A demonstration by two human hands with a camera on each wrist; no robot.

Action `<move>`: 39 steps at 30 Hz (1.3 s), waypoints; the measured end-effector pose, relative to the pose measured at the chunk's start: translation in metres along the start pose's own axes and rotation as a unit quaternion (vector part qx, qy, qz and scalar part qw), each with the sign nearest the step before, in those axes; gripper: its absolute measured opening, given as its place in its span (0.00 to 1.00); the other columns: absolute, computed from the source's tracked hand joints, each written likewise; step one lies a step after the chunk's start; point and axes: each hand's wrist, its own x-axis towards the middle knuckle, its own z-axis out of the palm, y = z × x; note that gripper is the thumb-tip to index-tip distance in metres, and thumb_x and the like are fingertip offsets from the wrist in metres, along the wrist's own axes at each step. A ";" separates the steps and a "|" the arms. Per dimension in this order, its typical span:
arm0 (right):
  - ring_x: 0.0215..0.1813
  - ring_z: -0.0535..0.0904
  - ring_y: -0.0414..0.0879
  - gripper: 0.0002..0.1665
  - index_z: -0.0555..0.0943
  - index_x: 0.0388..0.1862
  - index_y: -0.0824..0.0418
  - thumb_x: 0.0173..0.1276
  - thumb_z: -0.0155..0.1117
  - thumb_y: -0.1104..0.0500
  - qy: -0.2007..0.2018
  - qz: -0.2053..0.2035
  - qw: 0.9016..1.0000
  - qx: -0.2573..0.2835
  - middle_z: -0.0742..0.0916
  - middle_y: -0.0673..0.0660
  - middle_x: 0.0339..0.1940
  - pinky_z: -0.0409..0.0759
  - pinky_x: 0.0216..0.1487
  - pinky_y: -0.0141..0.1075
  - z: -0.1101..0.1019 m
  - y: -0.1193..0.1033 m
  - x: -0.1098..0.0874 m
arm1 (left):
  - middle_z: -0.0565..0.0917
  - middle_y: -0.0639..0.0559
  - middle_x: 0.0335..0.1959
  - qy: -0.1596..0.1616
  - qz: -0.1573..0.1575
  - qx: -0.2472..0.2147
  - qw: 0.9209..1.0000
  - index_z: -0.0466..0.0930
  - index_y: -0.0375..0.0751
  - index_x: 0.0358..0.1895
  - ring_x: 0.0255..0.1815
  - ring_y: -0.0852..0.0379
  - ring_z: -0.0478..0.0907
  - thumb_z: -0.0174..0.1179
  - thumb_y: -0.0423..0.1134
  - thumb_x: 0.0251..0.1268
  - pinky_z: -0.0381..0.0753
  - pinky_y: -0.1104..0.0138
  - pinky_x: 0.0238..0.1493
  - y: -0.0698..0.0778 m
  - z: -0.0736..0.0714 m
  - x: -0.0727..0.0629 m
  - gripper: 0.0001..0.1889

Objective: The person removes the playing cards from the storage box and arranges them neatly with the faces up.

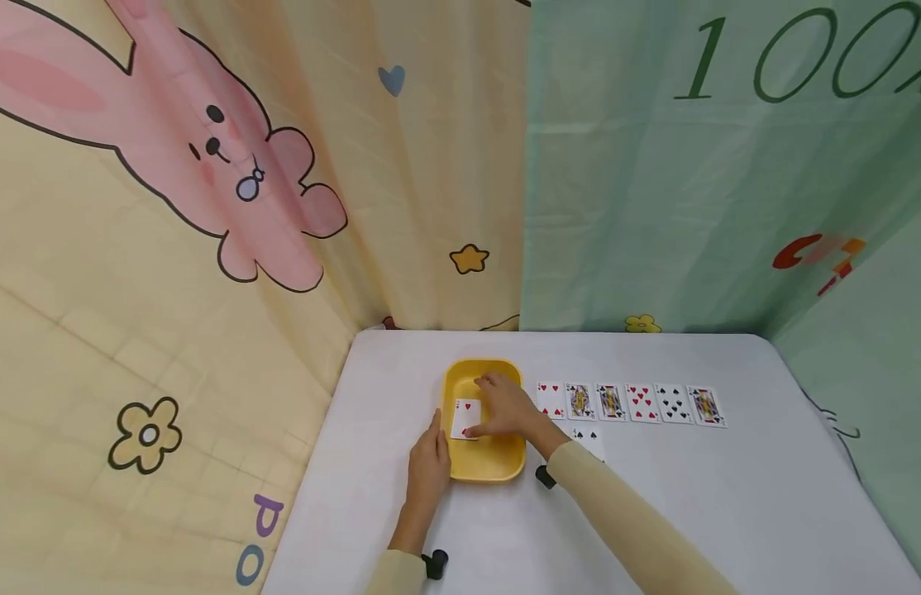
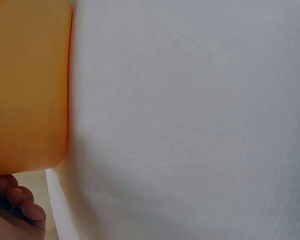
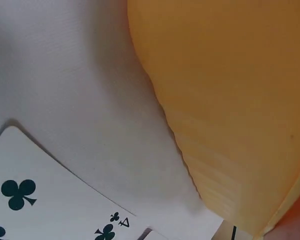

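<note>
A shallow yellow tray (image 1: 486,477) stands on the white table, with a red heart playing card (image 1: 466,407) lying face up inside. My left hand (image 1: 428,464) touches the tray's outer left side, its fingers lying along the wall. Over the inside of the tray, my right hand (image 1: 505,406) reaches in from the right, thumb and fingers spread apart. Its thumb is at the card's near right corner, and the fingertips are beyond the card's far edge. In the left wrist view, the left fingers (image 2: 19,195) appear beside the yellow wall. The right fingertips are hidden in the right wrist view.
Right of the tray runs a row of several face-up cards (image 1: 642,403), some with court figures. A four of clubs (image 3: 55,200) lies below the row, partly under the right forearm. Curtains (image 1: 460,165) hang behind the table (image 1: 654,512).
</note>
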 end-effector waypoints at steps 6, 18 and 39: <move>0.72 0.72 0.58 0.67 0.70 0.76 0.61 0.46 0.76 0.23 -0.027 0.009 0.999 -0.037 0.75 0.61 0.73 0.68 0.78 0.55 0.009 -0.007 0.004 | 0.81 0.41 0.67 0.008 0.007 0.003 1.000 0.69 0.41 0.76 0.65 0.45 0.81 0.54 0.34 0.80 0.83 0.53 0.64 -0.001 0.003 -0.003 0.25; 0.69 0.71 0.53 0.56 0.75 0.71 0.54 0.49 0.75 0.25 -0.056 0.030 0.993 -0.100 0.77 0.55 0.69 0.65 0.80 0.52 0.018 -0.016 0.010 | 0.79 0.43 0.70 0.003 0.005 -0.005 1.000 0.67 0.42 0.77 0.69 0.45 0.78 0.53 0.36 0.81 0.82 0.53 0.65 -0.001 -0.001 0.000 0.26; 0.69 0.74 0.53 0.54 0.77 0.70 0.53 0.50 0.77 0.26 -0.008 0.019 0.999 -0.050 0.81 0.54 0.68 0.71 0.75 0.54 -0.013 -0.009 -0.003 | 0.79 0.42 0.69 0.006 0.010 0.003 1.000 0.67 0.40 0.77 0.68 0.44 0.79 0.54 0.35 0.80 0.82 0.53 0.64 -0.001 0.003 0.002 0.26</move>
